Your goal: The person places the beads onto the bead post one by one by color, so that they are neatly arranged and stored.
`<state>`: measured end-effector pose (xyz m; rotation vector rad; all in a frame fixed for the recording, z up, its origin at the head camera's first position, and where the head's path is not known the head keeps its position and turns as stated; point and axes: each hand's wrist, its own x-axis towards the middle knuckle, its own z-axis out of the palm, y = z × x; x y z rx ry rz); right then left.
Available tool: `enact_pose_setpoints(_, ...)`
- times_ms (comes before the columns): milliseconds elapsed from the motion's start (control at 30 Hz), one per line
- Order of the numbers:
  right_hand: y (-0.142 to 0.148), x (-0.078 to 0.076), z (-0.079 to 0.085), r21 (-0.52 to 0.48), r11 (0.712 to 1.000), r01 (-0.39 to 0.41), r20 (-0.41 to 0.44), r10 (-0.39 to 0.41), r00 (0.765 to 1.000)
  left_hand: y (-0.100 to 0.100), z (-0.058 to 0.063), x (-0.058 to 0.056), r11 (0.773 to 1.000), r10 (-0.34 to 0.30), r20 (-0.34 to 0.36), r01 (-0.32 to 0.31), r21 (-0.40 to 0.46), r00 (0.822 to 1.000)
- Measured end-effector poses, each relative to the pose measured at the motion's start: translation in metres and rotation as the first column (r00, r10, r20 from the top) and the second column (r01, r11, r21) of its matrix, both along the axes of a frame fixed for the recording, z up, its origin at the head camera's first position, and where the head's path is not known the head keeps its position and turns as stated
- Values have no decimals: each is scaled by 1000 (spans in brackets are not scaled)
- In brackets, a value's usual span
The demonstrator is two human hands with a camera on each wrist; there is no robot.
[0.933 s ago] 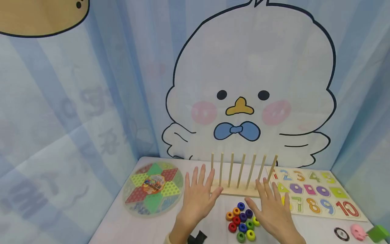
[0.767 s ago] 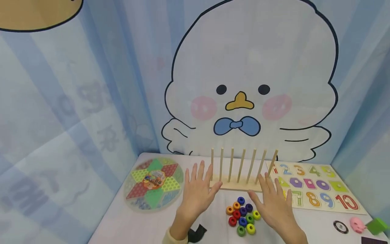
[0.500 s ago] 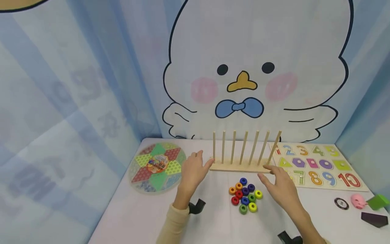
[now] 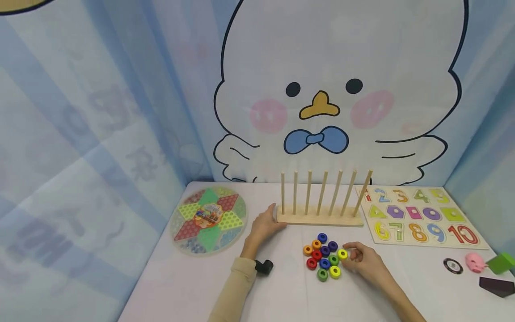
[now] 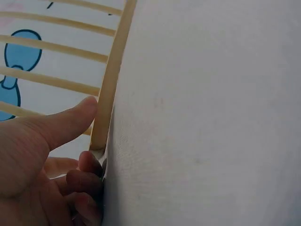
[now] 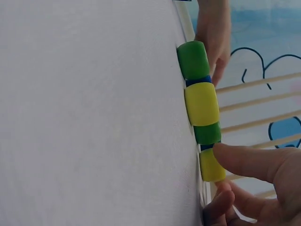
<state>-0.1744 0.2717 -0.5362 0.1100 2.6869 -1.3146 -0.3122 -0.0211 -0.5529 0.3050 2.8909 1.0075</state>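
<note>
A wooden peg rack [image 4: 319,218] stands at the back of the table, a row of upright pegs on its base. My left hand [image 4: 263,226] holds the base's left end; in the left wrist view the thumb [image 5: 75,123] lies along the front edge and the other fingers curl at the end. In front of the rack lies a cluster of coloured ring beads [image 4: 317,255] in blue, orange, purple, red, green and yellow. At its right edge my right hand [image 4: 368,264] pinches a yellow bead [image 6: 212,165] between thumb and fingers, the bead still low at the table.
A round star-patterned game board [image 4: 208,220] lies at the left. On the right is a number-and-shape puzzle board [image 4: 422,219]. A black-and-white disc [image 4: 453,266], a pink pig-like toy [image 4: 476,262], a green block [image 4: 500,264] and a dark block [image 4: 496,286] sit at the right edge.
Both hands have come down from spread fingers above the table. The left has taken hold of the rack's left end; the right has passed the rack's right end and pinches a yellow bead.
</note>
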Motion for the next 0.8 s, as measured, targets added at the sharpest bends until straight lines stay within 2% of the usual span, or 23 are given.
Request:
enact_pose_setpoints(133, -2, 8, -8, 35, 999, 29, 18, -29, 999, -3, -7, -1, 999, -41, 5, 41, -9, 999)
enact_pose_setpoints(333, -8, 10, -14, 89, 993, 71, -9, -70, 997, -7, -9, 1, 999, -42, 11, 42, -24, 999)
enact_pose_setpoints(433, -9, 8, -11, 96, 989, 114, -25, -112, 993, -7, -9, 2, 999, -49, 7, 49, -21, 999)
enact_pose_setpoints(500, -12, 5, -2, 103, 986, 133, -58, -128, 990, -6, -8, 1, 998, -54, -2, 54, -25, 999)
enact_pose_setpoints(600, -25, -6, 21, 99, 986, 133, -136, -120, 984, -5, -7, 0, 998, -48, -21, 47, -43, 999)
enact_pose_setpoints(700, -47, -22, 47, 57, 994, 93, -225, -78, 971, -4, -5, -1, 998, -29, -30, 27, -53, 999)
enact_pose_setpoints(800, -69, -40, 71, 20, 999, 26, -320, -19, 947, -1, -7, -2, 998, -25, -37, 23, -57, 999)
